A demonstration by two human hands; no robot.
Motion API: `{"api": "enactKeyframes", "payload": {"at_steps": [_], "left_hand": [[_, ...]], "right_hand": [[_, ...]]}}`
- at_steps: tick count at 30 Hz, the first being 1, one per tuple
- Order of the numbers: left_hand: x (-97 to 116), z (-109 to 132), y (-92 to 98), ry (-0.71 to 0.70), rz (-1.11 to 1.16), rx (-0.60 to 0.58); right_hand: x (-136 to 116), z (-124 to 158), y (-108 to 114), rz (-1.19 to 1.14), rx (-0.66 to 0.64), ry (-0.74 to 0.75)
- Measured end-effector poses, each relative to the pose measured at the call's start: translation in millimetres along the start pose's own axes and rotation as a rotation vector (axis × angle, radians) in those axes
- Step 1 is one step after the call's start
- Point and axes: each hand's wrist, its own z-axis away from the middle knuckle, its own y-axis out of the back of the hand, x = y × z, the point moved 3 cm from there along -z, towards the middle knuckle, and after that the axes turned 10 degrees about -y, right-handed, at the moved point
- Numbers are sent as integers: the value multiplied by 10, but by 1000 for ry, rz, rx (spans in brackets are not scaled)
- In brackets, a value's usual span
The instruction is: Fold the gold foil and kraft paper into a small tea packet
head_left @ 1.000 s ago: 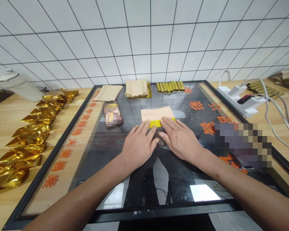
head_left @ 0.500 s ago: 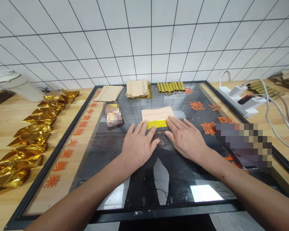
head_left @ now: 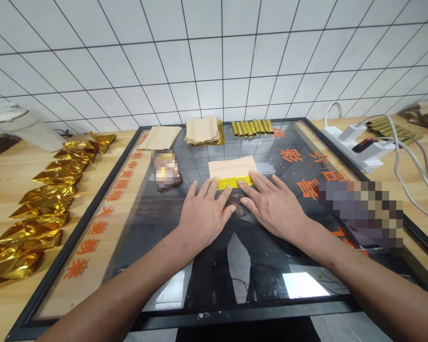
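A tan paper sheet [head_left: 232, 167] lies on the black-framed glass board [head_left: 199, 266], with a shiny gold strip [head_left: 228, 183] along its near edge. My left hand [head_left: 205, 216] rests flat, fingers apart, its fingertips on the strip's left end. My right hand [head_left: 274, 204] lies palm down with spread fingers; its index fingertip touches the middle of the gold strip and other fingertips press the right end. Neither hand grips anything.
Behind the sheet lie a stack of tan papers [head_left: 202, 130], more flat paper [head_left: 160, 137] and a row of gold rolls [head_left: 252, 128]. Folded gold pieces [head_left: 46, 194] line the left. A power strip [head_left: 353, 147] with cables sits right, above a blurred item [head_left: 364, 213].
My right index finger has moved left onto the gold strip, apart from the other fingers. My left hand has barely moved. The view has shifted very slightly.
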Motion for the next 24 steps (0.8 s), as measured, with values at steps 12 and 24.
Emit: {"api": "enactKeyframes", "payload": {"at_steps": [12,24], "left_hand": [[-103,31,31,25,-47,26],[-143,43,114,40,-17,15]], "right_hand": [[-17,16,84,67,-17,-75],[91,19,109,137,-45,-136]]}}
